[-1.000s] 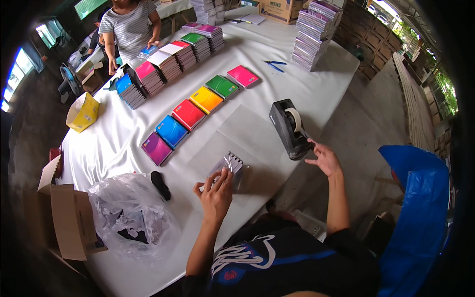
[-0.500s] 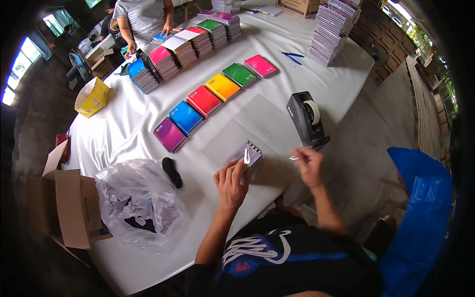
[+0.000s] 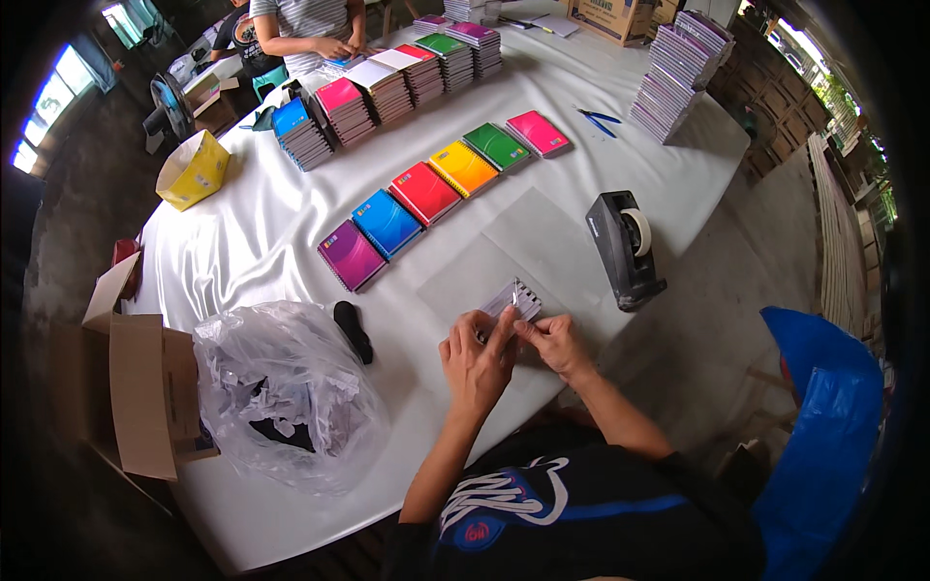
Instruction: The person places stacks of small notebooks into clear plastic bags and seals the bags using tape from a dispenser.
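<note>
A small stack of spiral-bound notebooks in clear plastic lies in front of me, its black binding showing at the far right end. My left hand is closed over the near side of it, forefinger stretched along the top. Fingertips together, my right hand meets the wrapping beside my left forefinger; the strip of clear tape it pinches is mostly hidden now. Under the stack spreads a clear plastic sheet. A black tape dispenser with a roll of tape stands to the right.
Beyond my hands runs a slanting row of colored notebooks. Taller notebook stacks stand farther back, near another person. Blue-handled pliers lie at far right. A plastic bag of scraps, a black object and a carton are left.
My right hand has moved left from near the dispenser, bringing the tape strip to the wrapped notebooks. My left hand stays on them. The view has shifted slightly.
</note>
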`<state>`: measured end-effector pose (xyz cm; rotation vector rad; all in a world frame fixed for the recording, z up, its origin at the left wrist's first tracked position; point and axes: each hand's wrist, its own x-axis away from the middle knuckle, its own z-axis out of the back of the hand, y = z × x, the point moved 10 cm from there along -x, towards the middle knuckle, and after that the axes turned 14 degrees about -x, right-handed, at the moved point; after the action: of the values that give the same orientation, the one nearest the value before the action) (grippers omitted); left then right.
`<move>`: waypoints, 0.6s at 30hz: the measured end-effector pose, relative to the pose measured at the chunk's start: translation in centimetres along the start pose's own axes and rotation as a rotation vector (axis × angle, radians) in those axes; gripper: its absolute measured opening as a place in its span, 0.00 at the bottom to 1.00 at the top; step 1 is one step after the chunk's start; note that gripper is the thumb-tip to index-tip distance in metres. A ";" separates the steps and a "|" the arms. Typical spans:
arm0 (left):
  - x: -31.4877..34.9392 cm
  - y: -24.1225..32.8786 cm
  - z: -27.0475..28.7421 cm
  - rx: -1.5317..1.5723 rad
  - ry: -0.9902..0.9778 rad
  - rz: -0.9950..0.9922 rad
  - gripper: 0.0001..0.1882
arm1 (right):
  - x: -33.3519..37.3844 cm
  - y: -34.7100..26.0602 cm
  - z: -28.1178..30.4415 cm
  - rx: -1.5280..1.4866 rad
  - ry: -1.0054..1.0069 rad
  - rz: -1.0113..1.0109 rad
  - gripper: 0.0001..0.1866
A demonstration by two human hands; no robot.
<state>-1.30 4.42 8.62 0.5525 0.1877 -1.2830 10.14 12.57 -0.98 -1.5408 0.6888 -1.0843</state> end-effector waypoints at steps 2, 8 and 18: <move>-0.5 0.0 0.2 0.007 -0.091 -0.014 0.30 | -0.3 1.3 0.5 0.030 0.024 0.028 0.24; -3.5 0.1 -1.0 -0.134 -0.260 0.013 0.43 | -0.7 7.9 -0.2 0.272 -0.115 0.232 0.21; -6.2 -2.6 -1.7 0.637 -0.124 0.230 0.55 | 4.6 6.1 -7.7 0.012 -1.006 -0.147 0.37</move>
<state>-5.26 10.06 9.05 1.0002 -0.3948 -1.1350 5.80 3.70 -5.50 -1.8752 -0.1265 -0.2939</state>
